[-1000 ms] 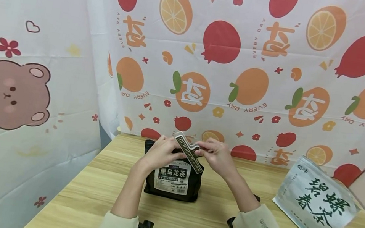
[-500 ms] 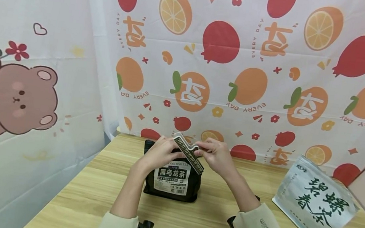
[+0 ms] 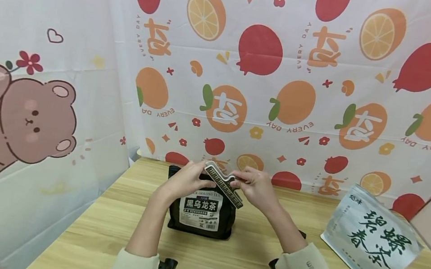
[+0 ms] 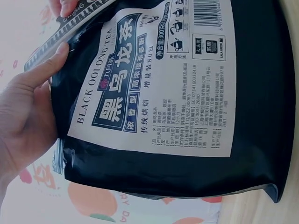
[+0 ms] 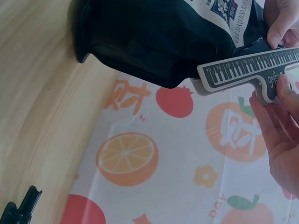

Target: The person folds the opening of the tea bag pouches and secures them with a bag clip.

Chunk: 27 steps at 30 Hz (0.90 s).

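A black oolong tea bag with a white label stands upright on the wooden table. My left hand grips the bag's top edge, thumb on the front. My right hand pinches a long black-and-white sealing clip printed like piano keys, held slantwise at the bag's top. In the right wrist view the clip sticks out past the bag, with my fingers on its handle. Whether the clip is clamped on the bag I cannot tell.
A silver tea pouch with green characters leans at the right of the table. A fruit-print cloth hangs behind, a bear-print cloth on the left. A small black object lies on the table.
The clip has tipped slightly, its lower end moving a little right and down. Both hands stay at the bag's top; the view has shifted a bit.
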Tool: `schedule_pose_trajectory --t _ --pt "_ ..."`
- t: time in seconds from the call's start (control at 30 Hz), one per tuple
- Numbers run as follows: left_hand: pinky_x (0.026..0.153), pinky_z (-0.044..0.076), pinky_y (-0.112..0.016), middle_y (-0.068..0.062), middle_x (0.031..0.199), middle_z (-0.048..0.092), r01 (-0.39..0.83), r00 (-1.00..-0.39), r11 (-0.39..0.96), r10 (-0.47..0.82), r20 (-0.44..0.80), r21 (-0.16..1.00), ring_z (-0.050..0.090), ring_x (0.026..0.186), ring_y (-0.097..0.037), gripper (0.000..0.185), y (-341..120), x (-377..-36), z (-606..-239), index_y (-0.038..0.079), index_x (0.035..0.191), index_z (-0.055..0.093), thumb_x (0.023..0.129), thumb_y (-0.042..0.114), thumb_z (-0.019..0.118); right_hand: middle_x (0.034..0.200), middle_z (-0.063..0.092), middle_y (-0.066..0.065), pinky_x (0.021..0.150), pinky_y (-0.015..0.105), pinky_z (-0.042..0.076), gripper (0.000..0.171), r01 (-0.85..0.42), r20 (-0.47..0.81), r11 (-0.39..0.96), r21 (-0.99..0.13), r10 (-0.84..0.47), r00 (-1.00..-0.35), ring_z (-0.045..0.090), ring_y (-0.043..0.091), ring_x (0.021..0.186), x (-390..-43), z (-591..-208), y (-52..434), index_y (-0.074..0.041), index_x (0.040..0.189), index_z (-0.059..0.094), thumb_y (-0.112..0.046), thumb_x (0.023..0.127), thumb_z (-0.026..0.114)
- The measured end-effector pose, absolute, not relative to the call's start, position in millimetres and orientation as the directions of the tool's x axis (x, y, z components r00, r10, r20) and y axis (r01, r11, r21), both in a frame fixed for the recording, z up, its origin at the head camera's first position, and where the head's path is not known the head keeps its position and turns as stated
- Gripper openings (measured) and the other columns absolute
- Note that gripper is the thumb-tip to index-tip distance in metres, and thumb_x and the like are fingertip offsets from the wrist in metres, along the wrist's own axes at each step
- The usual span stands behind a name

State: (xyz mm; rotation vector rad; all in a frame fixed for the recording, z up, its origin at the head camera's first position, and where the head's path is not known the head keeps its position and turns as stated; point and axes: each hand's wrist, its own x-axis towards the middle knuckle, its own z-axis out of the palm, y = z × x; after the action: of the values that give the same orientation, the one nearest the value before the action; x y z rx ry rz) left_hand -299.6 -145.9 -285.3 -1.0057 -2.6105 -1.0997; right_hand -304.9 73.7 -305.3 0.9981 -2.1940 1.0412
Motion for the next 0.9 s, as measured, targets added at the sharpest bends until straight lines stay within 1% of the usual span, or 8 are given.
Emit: schedule_pose_trajectory --t 0.1,0.2,0.27,0.43,0.57,0.67,0.8,0.9 --pt "0.081 0.045 -0.035 -0.002 0.100 0.065 0.578 -0.805 0.524 0.491 0.332 0.626 0.060 0.091 -0.014 0.048 -147 -298 -285 0.007 0.124 0.048 0.081 0.008 0.070 0.067 0.051 -0.006 0.045 0.021 0.032 0.021 -0.791 0.691 0.450 -0.414 -0.411 -0.595 0.042 0.006 0.054 -302 -304 71 0.000 0.096 0.072 -0.001 0.075 0.074" --pt "0.072 0.046 -0.034 -0.002 0.093 0.064 0.555 -0.826 0.560 0.459 0.327 0.615 0.059 0.079 -0.013 0.056 -148 -297 -285 0.008 0.128 0.043 0.080 0.007 0.071 0.066 0.049 -0.007 0.045 0.021 0.030 0.020 -0.786 0.684 0.481 -0.389 -0.420 -0.596 0.042 0.006 0.054 -299 -303 69 -0.002 0.095 0.073 -0.001 0.076 0.073" --pt "0.067 0.046 -0.032 -0.002 0.089 0.063 0.554 -0.827 0.568 0.457 0.326 0.608 0.057 0.073 -0.012 0.057 -148 -297 -285 0.009 0.127 0.043 0.079 0.006 0.072 0.065 0.048 -0.007 0.045 0.020 0.029 0.020 -0.779 0.681 0.503 -0.374 -0.422 -0.599 0.041 0.006 0.054 -298 -302 67 -0.003 0.095 0.073 -0.001 0.076 0.073" --pt "0.064 0.046 -0.031 -0.002 0.089 0.061 0.568 -0.816 0.552 0.477 0.327 0.611 0.055 0.070 -0.014 0.060 -150 -294 -284 0.011 0.127 0.043 0.076 0.004 0.075 0.065 0.049 -0.006 0.047 0.020 0.031 0.019 -0.777 0.682 0.518 -0.357 -0.424 -0.596 0.042 0.007 0.055 -296 -301 66 -0.002 0.095 0.073 -0.001 0.075 0.074" --pt "0.077 0.045 -0.035 -0.004 0.106 0.057 0.605 -0.792 0.547 0.490 0.365 0.579 0.053 0.089 -0.016 0.064 -151 -295 -285 0.009 0.127 0.045 0.072 0.001 0.077 0.066 0.048 -0.007 0.047 0.021 0.031 0.020 -0.764 0.664 0.550 -0.337 -0.436 -0.607 0.039 0.007 0.054 -295 -299 64 -0.003 0.095 0.073 -0.005 0.076 0.074" --pt "0.085 0.041 -0.037 -0.005 0.114 0.049 0.633 -0.772 0.554 0.497 0.395 0.541 0.048 0.099 -0.018 0.065 -151 -294 -286 0.008 0.126 0.046 0.070 0.002 0.078 0.065 0.046 -0.008 0.047 0.021 0.032 0.021 -0.749 0.644 0.575 -0.330 -0.442 -0.624 0.038 0.007 0.054 -294 -297 62 -0.004 0.096 0.073 -0.008 0.076 0.075" --pt "0.084 0.041 -0.037 -0.006 0.109 0.046 0.643 -0.765 0.553 0.500 0.406 0.531 0.045 0.096 -0.018 0.063 -151 -293 -287 0.009 0.125 0.047 0.071 0.004 0.078 0.066 0.047 -0.008 0.047 0.021 0.034 0.020 -0.740 0.626 0.591 -0.320 -0.455 -0.634 0.038 0.007 0.054 -292 -295 60 -0.005 0.096 0.073 -0.008 0.076 0.075" --pt "0.085 0.041 -0.037 -0.005 0.110 0.044 0.643 -0.765 0.552 0.498 0.408 0.531 0.045 0.098 -0.018 0.064 -151 -292 -287 0.009 0.126 0.046 0.071 0.005 0.078 0.068 0.050 -0.006 0.047 0.020 0.036 0.018 -0.742 0.611 0.595 -0.309 -0.474 -0.634 0.040 0.007 0.055 -291 -293 59 -0.005 0.096 0.073 -0.007 0.078 0.073"
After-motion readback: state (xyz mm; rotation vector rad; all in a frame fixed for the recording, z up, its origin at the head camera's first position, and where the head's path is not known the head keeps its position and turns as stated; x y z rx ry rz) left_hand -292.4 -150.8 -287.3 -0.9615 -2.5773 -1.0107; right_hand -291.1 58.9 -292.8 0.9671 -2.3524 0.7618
